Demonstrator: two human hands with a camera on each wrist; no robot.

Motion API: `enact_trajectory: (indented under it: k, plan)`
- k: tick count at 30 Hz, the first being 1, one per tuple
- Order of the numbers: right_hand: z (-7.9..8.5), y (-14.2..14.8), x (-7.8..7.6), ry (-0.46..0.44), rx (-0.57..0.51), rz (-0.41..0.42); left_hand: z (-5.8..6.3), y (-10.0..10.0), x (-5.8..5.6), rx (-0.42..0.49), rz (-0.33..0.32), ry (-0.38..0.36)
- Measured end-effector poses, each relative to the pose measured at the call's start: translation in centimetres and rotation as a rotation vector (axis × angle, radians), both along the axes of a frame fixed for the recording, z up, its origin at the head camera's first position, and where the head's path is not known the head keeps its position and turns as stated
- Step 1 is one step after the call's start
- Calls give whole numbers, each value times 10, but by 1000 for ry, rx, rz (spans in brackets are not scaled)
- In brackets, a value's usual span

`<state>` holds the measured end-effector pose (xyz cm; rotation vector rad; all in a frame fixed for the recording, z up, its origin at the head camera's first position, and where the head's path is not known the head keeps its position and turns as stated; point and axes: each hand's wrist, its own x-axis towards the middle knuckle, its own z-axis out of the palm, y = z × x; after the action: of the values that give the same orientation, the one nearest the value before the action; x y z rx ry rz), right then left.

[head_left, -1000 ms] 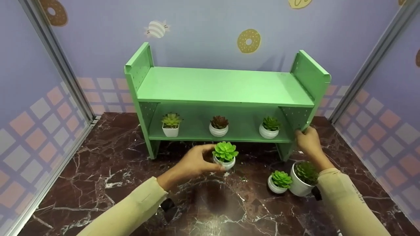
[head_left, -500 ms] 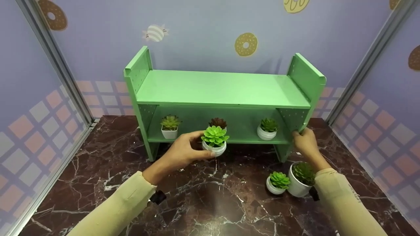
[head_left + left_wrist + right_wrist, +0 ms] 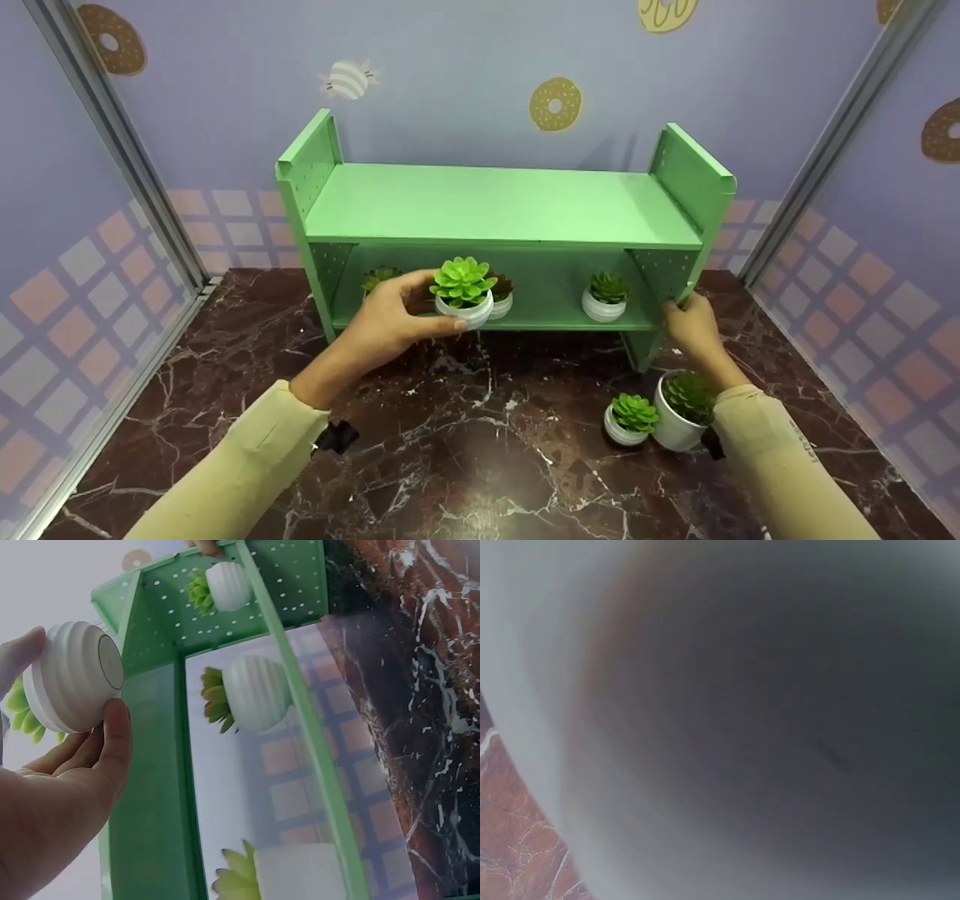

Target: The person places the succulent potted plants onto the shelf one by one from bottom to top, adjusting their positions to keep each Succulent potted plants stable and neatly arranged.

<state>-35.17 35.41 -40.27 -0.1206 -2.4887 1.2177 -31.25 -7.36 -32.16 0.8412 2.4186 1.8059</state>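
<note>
Now the left hand (image 3: 384, 315), its arm stretched forward, is curving into a half-closed C and pinching a plant (image 3: 463, 291) by its pot (image 3: 471, 309) between thumb and fingers, in front of the shelf (image 3: 495, 202), while the right hand (image 3: 691, 322), well to its right, is gripping the shelf's side with fingertips hidden. The left wrist view is showing the pot's underside and a square pot (image 3: 300, 871) beyond the hand, which the hand is blocking in the head view; the right wrist view is giving mostly blur.
</note>
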Motion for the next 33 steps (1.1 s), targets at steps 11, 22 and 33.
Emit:
enact_trajectory:
  k: [11, 22, 33]
  plan:
    - [-2, -2, -2, 6, -7, -21, 16, -7, -1, 27, 80, 49]
    - [-2, -1, 0, 1, -14, -8, 33, -20, -8, 34, 166, 27]
    - [-2, -1, -1, 4, 5, -8, 41, -29, -17, 42, 235, 49]
